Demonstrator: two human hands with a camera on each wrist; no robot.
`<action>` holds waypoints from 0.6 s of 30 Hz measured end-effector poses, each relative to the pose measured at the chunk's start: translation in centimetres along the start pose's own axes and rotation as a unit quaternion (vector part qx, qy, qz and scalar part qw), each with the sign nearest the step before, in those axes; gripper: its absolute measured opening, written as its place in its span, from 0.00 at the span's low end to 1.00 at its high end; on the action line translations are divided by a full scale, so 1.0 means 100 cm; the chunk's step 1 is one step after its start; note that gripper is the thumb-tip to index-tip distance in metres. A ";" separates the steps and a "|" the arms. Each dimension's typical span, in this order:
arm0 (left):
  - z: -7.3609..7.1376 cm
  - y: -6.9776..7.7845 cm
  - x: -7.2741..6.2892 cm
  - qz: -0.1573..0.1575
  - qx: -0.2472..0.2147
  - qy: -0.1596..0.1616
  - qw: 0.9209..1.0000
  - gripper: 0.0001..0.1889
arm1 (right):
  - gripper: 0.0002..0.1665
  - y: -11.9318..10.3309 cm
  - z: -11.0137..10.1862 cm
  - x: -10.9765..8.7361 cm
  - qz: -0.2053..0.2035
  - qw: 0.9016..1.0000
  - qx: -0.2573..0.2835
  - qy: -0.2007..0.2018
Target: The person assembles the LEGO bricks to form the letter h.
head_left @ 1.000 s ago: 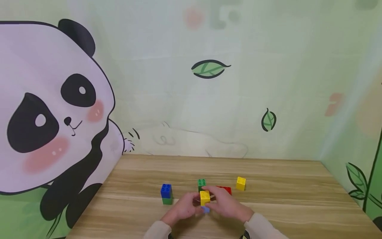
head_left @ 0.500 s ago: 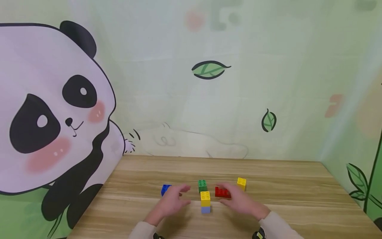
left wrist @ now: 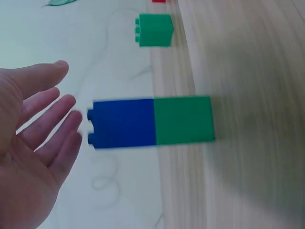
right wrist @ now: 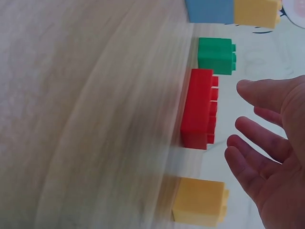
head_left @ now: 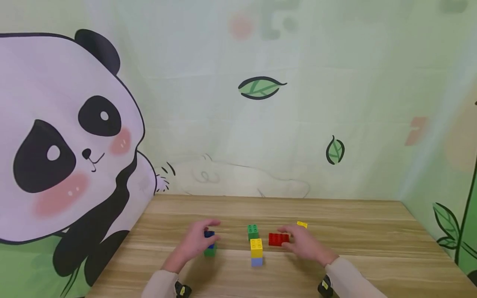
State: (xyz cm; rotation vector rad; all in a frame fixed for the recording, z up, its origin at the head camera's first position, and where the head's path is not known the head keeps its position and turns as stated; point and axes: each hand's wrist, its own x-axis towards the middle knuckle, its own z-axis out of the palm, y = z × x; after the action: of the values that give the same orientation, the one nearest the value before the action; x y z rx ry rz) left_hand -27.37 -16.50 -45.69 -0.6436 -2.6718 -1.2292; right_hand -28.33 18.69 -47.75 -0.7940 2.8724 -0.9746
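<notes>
My left hand (head_left: 194,239) hovers with spread fingers by a stack of a blue brick (left wrist: 125,123) on a green brick (left wrist: 185,120). In the left wrist view its fingertips are apart from the blue studs. My right hand (head_left: 304,243) is over the right end of a long red brick (head_left: 276,239), holding nothing; the right wrist view shows a gap between its fingers and the red studs. Between the hands stands a yellow brick (head_left: 256,247) on a light blue brick (head_left: 256,261). Behind that stack is a single green brick (head_left: 252,231).
Another yellow brick (right wrist: 199,201) sits behind my right hand, partly hidden in the head view. The wooden table (head_left: 357,265) meets a printed backdrop (head_left: 201,124) with a panda at its far edge.
Both hands have let go of the yellow and light blue stack and drawn apart. The left moved left to the blue and green stack, the right moved right over the red brick.
</notes>
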 end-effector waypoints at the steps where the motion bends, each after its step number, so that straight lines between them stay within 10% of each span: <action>1: -0.002 -0.001 -0.001 -0.004 0.007 0.005 1.000 0.18 | 0.22 0.001 0.001 0.001 -0.002 1.000 -0.004 0.000; 18: -0.001 -0.033 -0.011 -0.073 -0.012 -0.003 0.997 0.34 | 0.25 0.020 0.015 0.019 0.035 0.999 -0.034 -0.017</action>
State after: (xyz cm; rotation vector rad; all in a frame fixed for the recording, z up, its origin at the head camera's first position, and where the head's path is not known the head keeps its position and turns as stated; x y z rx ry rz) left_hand -27.84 -18.79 -48.19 -0.4628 -2.7547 -1.2980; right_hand -30.69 18.28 -49.77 -0.7016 2.8967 -0.8538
